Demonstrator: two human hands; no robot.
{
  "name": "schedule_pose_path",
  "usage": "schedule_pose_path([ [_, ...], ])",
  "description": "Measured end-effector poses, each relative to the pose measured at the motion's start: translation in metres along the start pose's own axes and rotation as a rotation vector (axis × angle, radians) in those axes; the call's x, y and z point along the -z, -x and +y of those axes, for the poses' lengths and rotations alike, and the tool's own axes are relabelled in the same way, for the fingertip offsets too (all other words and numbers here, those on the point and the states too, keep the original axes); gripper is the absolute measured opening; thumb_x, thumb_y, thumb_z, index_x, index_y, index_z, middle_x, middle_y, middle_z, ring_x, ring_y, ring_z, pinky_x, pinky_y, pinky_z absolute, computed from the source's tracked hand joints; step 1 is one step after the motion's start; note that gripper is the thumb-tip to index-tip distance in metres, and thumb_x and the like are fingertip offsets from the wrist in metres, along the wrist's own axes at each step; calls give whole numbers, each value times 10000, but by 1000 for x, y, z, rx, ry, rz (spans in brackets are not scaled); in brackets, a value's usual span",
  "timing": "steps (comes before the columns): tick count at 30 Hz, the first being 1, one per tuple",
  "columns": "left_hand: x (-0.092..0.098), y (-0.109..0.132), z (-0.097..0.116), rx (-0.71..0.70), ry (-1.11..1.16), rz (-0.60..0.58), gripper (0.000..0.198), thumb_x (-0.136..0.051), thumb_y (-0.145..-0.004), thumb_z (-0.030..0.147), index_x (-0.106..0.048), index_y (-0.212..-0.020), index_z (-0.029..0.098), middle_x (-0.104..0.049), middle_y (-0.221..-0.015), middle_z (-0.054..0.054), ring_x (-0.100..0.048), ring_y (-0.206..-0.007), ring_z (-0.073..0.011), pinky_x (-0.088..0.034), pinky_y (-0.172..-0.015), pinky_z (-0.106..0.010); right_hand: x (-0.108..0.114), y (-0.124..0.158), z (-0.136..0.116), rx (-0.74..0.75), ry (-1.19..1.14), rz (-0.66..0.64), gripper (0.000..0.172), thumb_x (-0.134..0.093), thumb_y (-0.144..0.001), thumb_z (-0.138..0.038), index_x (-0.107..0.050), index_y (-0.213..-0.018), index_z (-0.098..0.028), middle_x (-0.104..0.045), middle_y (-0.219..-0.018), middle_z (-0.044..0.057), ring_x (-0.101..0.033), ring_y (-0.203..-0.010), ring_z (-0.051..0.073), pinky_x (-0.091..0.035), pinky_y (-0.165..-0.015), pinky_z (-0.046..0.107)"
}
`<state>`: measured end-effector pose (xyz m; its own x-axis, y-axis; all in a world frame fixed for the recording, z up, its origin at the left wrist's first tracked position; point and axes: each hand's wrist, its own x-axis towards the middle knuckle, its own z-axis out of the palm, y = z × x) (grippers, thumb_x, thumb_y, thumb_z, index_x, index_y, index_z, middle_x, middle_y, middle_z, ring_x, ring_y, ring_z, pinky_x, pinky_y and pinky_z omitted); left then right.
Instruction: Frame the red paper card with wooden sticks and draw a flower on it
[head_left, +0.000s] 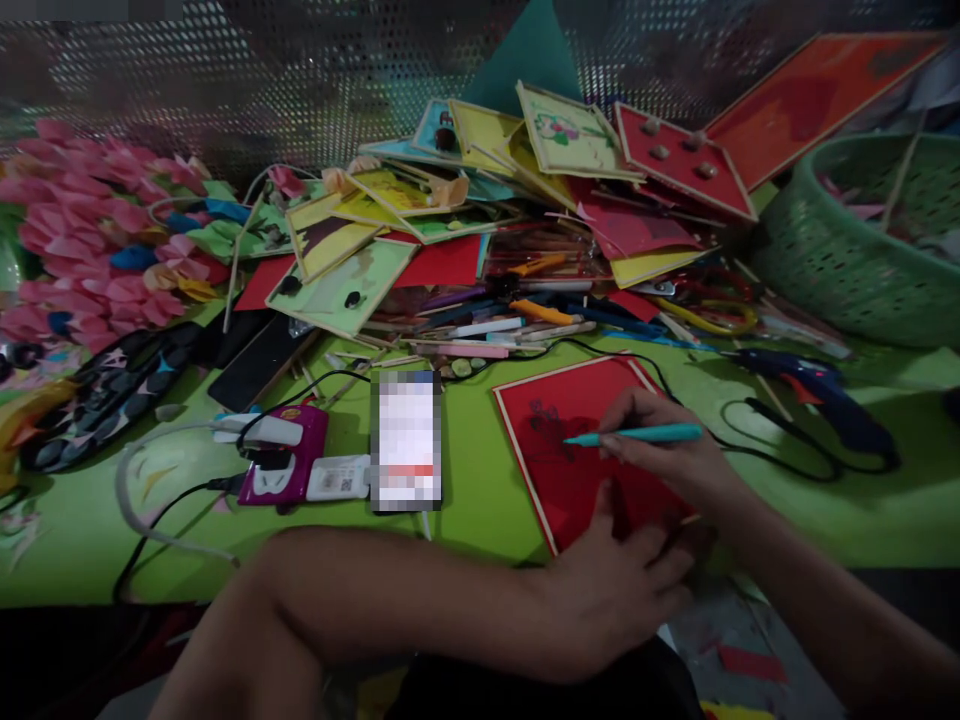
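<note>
A teal felt-tip pen [660, 434] is pinched in my right hand [675, 450], its tip pointing left. The tip meets a dark drawing [547, 430] on a red card [525, 480]. Thin pale sticks frame the card's left, top and part of its right side. My left hand [626, 575] rests across the card's near edge with its fingers spread, the thumb pointing up the sheet. Both hands hide the card's lower right part.
Left of the card lie a phone [405, 440] with a blurred screen and a purple power strip [307, 450] with cables. A blue glue gun [832, 400] and its cord lie right. Behind are piled framed cards [337, 285], pink paper flowers [82, 220] and a green basket [847, 260].
</note>
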<state>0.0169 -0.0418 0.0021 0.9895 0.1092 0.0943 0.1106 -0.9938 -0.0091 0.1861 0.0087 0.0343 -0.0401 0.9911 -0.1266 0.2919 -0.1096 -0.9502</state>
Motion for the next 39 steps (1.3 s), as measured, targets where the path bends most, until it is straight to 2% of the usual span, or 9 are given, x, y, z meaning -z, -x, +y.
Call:
schedule_pose_path([
  [3,3,0,-1,14,-2,23,464,-360,-993,192,-561,-1402,282,-363,-1619,-89,-381,-1451,-297,-386,-1058,-671,-3,0,0,11,64,3,202,-760,-794,-361,-618,-771,-220,-642,-701,0,-582,-630,151,-461,-573,258],
  [6,8,1,-2,31,-15,51,478,-357,-987,171,-566,-1404,273,-390,-1609,-75,-375,-1460,-284,-436,-1040,-614,-4,1,-1,8,101,10,200,-752,-792,-364,-610,-759,-228,-650,-702,6,-586,-629,160,-465,-578,268],
  [11,10,0,-3,37,-2,50,475,-368,-975,163,-590,-1378,281,-391,-1610,-71,-395,-1441,-281,-473,-995,-588,-6,3,-2,-2,136,15,225,-744,-793,-410,-609,-760,-233,-657,-702,11,-590,-625,165,-478,-571,276],
  [16,7,-2,-1,49,-7,62,460,-385,-979,190,-592,-1380,279,-398,-1610,-59,-373,-1461,-296,-459,-1019,-605,-7,4,-3,9,151,11,215,-742,-802,-413,-613,-762,-245,-671,-723,16,-600,-632,174,-488,-568,286],
  [25,13,-2,-3,26,-29,30,519,-319,-972,122,-548,-1422,243,-387,-1613,-79,-371,-1462,-305,-447,-1012,-620,-6,3,-2,26,203,-4,173,-714,-821,-380,-620,-767,-245,-687,-742,18,-617,-645,176,-477,-565,279],
  [29,9,-3,-2,35,-35,34,511,-330,-980,144,-533,-1439,244,-374,-1621,-82,-357,-1469,-324,-439,-1016,-624,-8,4,-4,18,206,10,182,-717,-820,-392,-621,-764,-248,-690,-728,16,-618,-633,176,-485,-563,283],
  [35,-1,-3,3,59,-22,94,504,-316,-984,133,-571,-1403,248,-400,-1605,-76,-399,-1439,-307,-429,-1033,-628,-9,3,-4,8,190,9,195,-732,-815,-401,-627,-785,-239,-708,-742,24,-631,-639,174,-500,-570,281],
  [39,1,-2,2,54,-23,86,496,-329,-985,153,-563,-1410,257,-393,-1608,-79,-381,-1450,-313,-430,-1029,-632,-10,1,-3,1,164,-7,219,-736,-824,-423,-636,-807,-230,-724,-760,33,-661,-668,184,-524,-612,295],
])
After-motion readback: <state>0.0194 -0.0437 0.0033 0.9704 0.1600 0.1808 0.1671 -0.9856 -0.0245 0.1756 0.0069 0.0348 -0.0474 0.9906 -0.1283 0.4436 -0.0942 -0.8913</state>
